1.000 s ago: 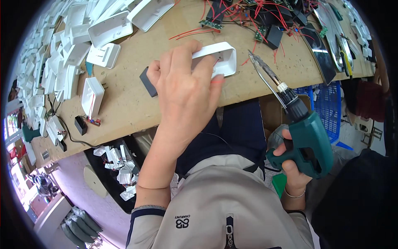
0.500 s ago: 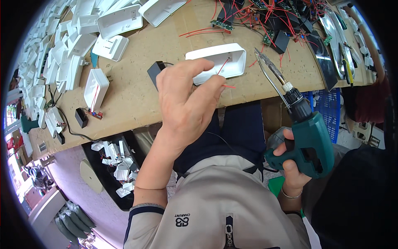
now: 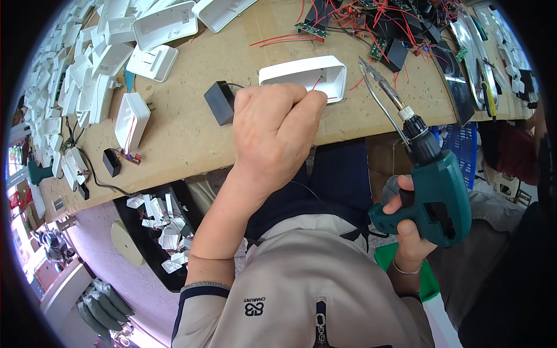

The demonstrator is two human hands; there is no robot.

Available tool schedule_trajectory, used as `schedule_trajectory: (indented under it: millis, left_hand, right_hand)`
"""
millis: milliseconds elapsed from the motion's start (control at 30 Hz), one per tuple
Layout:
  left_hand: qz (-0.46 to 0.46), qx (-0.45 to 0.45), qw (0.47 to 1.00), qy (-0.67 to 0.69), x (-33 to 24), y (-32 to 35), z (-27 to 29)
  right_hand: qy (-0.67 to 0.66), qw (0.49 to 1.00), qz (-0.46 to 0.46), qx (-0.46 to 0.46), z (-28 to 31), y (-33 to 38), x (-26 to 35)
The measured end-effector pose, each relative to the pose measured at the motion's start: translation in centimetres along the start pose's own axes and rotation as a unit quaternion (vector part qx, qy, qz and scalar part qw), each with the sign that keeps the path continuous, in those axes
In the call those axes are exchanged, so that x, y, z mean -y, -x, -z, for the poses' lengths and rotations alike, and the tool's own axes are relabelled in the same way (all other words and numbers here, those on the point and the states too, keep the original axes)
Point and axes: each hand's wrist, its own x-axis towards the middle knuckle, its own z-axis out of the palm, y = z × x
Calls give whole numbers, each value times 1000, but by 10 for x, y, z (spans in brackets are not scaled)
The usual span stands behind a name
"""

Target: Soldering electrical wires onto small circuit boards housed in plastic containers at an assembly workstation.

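My left hand (image 3: 275, 130) is closed over the near side of a white plastic housing (image 3: 278, 71), knuckles up. Its fingertips are hidden, so whatever they pinch does not show. A thin red wire (image 3: 317, 83) runs from inside the housing toward that hand. Just left of my fingers, a black box-shaped part (image 3: 219, 103) with a black lead rests on the table. My right hand (image 3: 408, 223) grips the handle of a dark green soldering gun (image 3: 438, 197), its tip pointing up and away, right of the housing, with a thin metal tube alongside.
White housings (image 3: 104, 64) pile up at the left; one (image 3: 132, 122) has red wires. Circuit boards (image 3: 311, 31) and tangled red wires lie at the back right. Below the table's left edge sits a black bin (image 3: 174, 272) of white parts. A blue crate (image 3: 460, 151) stands at right.
My left hand has closed from spread fingers and shifted slightly right, covering the housing's near side. The soldering gun has barely moved.
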Motion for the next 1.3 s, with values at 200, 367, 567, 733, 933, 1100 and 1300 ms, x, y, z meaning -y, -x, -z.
schedule_trajectory:
  millis: [200, 367, 567, 733, 933, 1100, 1300]
  left_hand:
    - [0, 1, 999, -50, -2, -5, -2]
    - [29, -27, 993, -110, -3, -10, -5]
    - [85, -4, 990, -112, -3, -12, -12]
    - [90, -15, 991, -98, 0, -13, -21]
    - [82, -21, 992, -88, 3, -14, -26]
    - [89, -13, 992, -89, 3, -15, -28]
    - [106, -4, 990, -93, 5, -15, -26]
  right_hand:
    - [3, 1000, -15, -3, 1, 0, 1]
    - [23, 999, -38, 0, 4, 7, 4]
    - [60, 993, -59, 84, 18, 14, 0]
    - [43, 988, -118, 86, 13, 14, 2]
    - [68, 982, -97, 148, 19, 11, -3]
    - [30, 994, -82, 71, 8, 14, -7]
    - [46, 990, -110, 80, 7, 13, -4]
